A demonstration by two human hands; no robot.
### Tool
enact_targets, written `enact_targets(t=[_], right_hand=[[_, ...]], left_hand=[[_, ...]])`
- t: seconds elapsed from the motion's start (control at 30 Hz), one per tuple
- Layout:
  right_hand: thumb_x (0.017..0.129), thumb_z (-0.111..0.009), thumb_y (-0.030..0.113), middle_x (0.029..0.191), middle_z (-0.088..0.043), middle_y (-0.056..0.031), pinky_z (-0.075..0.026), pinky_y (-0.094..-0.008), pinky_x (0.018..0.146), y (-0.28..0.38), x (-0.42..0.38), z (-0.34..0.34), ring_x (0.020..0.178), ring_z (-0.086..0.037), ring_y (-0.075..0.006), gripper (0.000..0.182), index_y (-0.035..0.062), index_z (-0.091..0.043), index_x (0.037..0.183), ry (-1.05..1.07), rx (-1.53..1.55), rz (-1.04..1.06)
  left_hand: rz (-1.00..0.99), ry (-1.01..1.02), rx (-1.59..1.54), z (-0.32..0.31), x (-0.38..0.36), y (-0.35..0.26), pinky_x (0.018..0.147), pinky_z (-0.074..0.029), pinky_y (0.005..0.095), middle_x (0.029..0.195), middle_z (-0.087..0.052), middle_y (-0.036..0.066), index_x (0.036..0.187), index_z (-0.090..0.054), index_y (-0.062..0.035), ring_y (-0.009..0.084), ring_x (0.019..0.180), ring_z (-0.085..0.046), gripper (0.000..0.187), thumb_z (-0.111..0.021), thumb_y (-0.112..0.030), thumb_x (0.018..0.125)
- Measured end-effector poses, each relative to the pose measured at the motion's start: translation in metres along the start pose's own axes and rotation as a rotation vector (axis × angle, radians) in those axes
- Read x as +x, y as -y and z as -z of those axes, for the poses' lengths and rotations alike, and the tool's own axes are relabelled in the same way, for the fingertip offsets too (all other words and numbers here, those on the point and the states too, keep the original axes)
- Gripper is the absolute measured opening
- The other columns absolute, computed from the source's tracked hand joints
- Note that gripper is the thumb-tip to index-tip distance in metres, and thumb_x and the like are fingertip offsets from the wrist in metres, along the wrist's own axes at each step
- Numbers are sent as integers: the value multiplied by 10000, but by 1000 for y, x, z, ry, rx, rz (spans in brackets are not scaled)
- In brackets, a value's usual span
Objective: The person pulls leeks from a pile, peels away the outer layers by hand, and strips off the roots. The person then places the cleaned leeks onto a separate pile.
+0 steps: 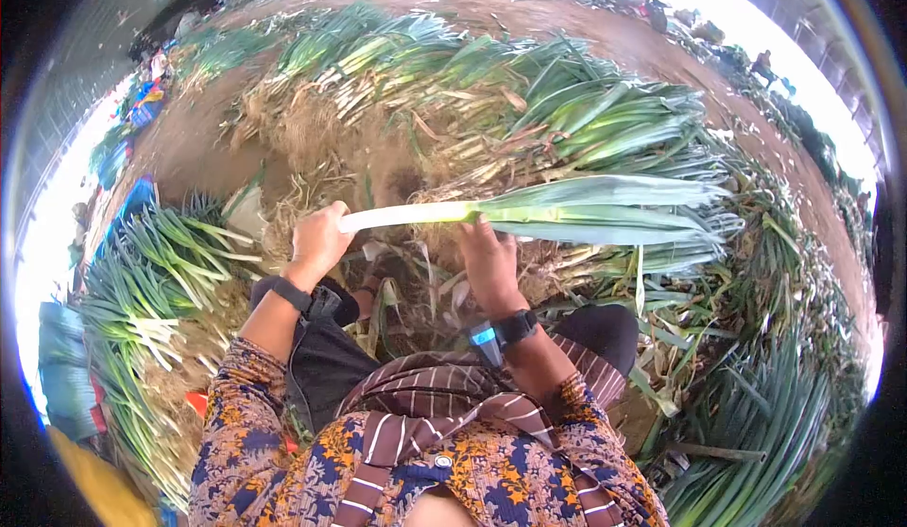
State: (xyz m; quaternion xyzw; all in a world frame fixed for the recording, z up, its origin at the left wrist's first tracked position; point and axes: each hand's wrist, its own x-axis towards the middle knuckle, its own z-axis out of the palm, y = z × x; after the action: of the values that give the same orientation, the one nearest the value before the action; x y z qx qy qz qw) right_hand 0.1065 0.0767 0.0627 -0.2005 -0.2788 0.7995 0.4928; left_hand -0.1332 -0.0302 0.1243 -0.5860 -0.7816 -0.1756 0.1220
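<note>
A single leek (406, 215) with a white shaft and broad green leaves lies sideways across both hands, above my lap. My left hand (319, 240) is closed round the white root end. Where the white turns to green, my right hand (489, 262) grips the same leek from below, thumb against the shaft. Its leaves (614, 207) fan out to the right. Beneath it, roots and dry trimmings cover the ground between my legs.
A long pile of untrimmed leeks (605, 120) with earthy roots curves ahead. Cleaned leeks (161, 291) lie stacked on my left. Leaf waste (756, 281) and long cut leaves (765, 423) lie on my right. A stick (720, 452) rests there.
</note>
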Motion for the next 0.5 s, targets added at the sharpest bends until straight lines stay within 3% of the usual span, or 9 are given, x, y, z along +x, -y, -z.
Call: enact_targets(t=[0.03,0.13,0.17,0.23,0.33,0.4,0.5], right_hand=[[917,-567,166,1164,-525,-104,-451,-348,903,11,-9,-15,1031,-530,-193,361,8,-405,1199,-98,67,-28],[877,-620,101,1135,-527,-84,-455,-357,917,20,1,-10,1021,-531,-187,392,28,-420,1206,19,-163,277],[876,-617,80,1136,-529,-67,-450,-314,893,35,-6,-20,1010,-530,-159,407,37,-426,1232,50,-164,293],[873,-611,55,1093,-556,-42,-450,-283,860,54,-10,-26,995,-537,-137,357,48,-466,1200,67,-151,289],[887,-588,60,1089,-578,-29,-449,-258,835,76,-7,-26,998,-536,-114,311,31,-496,1182,133,-166,318],[897,-575,68,1112,-576,-30,-444,-252,839,88,-6,-28,1002,-534,-113,308,21,-494,1190,137,-190,332],[926,-524,118,1130,-565,-51,-436,-284,884,93,-2,-31,1024,-537,-145,352,34,-436,1256,87,-292,453]], left_hand=[[-1,72,-46,-1,-2,1,613,-495,425,718,-637,126,825,-594,-92,312,681,-634,163,-641,-234,758],[36,211,-329,-20,-14,-7,645,-505,396,764,-655,150,885,-649,-69,310,708,-644,268,-705,-292,748],[87,283,-496,-24,-19,-17,633,-494,382,753,-649,159,901,-657,-50,298,703,-645,301,-714,-306,754],[68,237,-608,-39,-31,-41,625,-478,375,727,-636,160,892,-648,-24,290,673,-630,305,-694,-303,780],[162,245,-761,-70,-39,-72,601,-461,328,688,-633,89,913,-649,-25,167,627,-592,333,-687,-330,785],[230,258,-929,-71,-44,-99,567,-416,235,683,-551,-41,909,-630,-10,28,642,-461,269,-684,-261,829],[310,233,-1045,-72,-47,-129,529,-376,222,670,-482,-74,877,-612,-25,28,613,-424,256,-682,-267,836]])
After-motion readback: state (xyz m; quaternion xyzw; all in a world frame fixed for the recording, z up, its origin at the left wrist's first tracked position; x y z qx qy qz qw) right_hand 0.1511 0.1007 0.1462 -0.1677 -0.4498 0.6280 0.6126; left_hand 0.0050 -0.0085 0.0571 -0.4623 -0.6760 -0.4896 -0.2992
